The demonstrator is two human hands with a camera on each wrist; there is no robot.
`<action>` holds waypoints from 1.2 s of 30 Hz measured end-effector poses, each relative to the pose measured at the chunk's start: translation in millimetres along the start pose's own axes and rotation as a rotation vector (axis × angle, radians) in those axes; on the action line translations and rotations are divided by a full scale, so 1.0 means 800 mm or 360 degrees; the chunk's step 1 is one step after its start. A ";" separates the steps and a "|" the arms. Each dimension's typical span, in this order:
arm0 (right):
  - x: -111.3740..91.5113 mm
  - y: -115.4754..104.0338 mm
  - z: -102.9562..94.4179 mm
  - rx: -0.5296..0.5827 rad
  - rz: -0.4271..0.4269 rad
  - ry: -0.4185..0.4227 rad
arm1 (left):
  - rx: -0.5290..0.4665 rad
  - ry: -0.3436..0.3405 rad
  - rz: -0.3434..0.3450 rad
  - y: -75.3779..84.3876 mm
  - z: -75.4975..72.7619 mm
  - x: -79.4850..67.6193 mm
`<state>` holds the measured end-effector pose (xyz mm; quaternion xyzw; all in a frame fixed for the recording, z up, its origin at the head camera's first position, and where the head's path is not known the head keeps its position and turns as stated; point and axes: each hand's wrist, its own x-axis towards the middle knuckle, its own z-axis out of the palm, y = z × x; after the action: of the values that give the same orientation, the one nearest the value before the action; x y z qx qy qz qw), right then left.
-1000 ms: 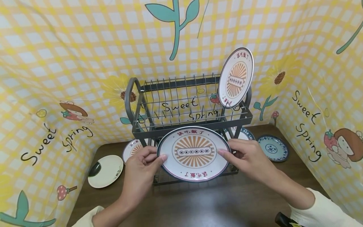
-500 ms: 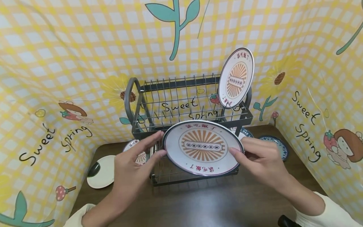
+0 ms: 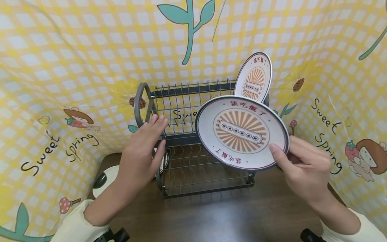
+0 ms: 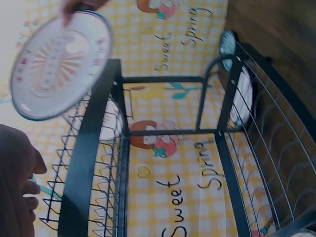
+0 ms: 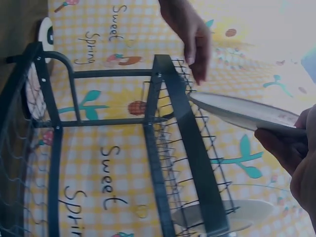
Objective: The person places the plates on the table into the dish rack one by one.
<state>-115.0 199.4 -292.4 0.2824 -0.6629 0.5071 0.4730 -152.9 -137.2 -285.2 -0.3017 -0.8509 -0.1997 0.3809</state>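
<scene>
A white plate with a dark blue rim and an orange sunburst (image 3: 242,132) is in my right hand (image 3: 305,171), thumb on its face and fingers behind its right edge. In the right wrist view the plate (image 5: 247,112) appears nearly edge-on, raised beside the rack's upper tier. My left hand (image 3: 139,158) holds nothing; its fingers are extended near the left end of the dark two-tier dish rack (image 3: 181,138). A matching plate (image 3: 255,75) stands upright in the upper tier at the right, its lower part hidden behind the held plate.
On the brown table (image 3: 211,215), a cream plate with a dark patch (image 3: 107,179) lies left of the rack, partly covered by my left arm. Another plate (image 3: 164,161) shows behind the rack's left post. Yellow checked cloth (image 3: 90,50) surrounds the table on its back and sides.
My left hand has let go of the plate and moved up toward the rack's left side. My right hand has lifted the plate up and to the right, tilting it.
</scene>
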 end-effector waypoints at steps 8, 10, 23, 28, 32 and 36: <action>0.023 -0.010 0.002 -0.0143 0.0011 0.0366 | 0.0308 -0.0054 0.0124 -0.012 0.015 -0.001; 0.030 -0.011 0.003 -0.0223 0.0012 0.0433 | 0.0318 -0.0071 0.0143 -0.013 0.016 0.000; 0.056 0.002 0.031 -0.0667 -0.0215 0.0680 | 0.0251 -0.0086 0.0144 -0.017 0.018 -0.004; 0.067 0.003 0.046 -0.0759 -0.0217 0.0648 | 0.0242 -0.0052 0.0132 -0.017 0.020 -0.005; 0.074 0.007 0.056 -0.0797 -0.0181 0.0618 | 0.0248 -0.0045 0.0125 -0.018 0.021 -0.006; 0.082 0.015 0.065 -0.0890 -0.0175 0.0531 | 0.0256 -0.0039 0.0125 -0.018 0.023 -0.007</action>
<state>-168.5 161.7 -239.5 0.0901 -0.6736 0.3184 0.6609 -169.2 -139.3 -302.3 -0.3058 -0.8563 -0.1119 0.4010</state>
